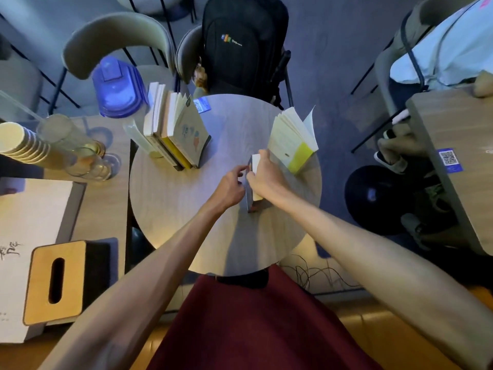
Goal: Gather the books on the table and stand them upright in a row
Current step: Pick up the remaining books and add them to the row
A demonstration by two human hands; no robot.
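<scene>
On the round wooden table [181, 209] a small dark-covered book [253, 201] stands upright at the centre. My right hand [262, 177] grips its top edge from the right. My left hand [231, 186] touches its left cover with the fingertips. At the table's back left a row of several books [174, 132] stands upright, the nearest with a pale illustrated cover. At the right a book with a white and yellow-green cover [292, 140] stands apart, its pages fanned open.
A blue plastic jug [117, 86], stacked paper cups [21, 145] and glasses [80, 153] crowd the neighbouring table at left, with a wooden tissue box [57, 281] nearer me. A black backpack [240, 44] sits on a chair behind the table. Another person sits at right.
</scene>
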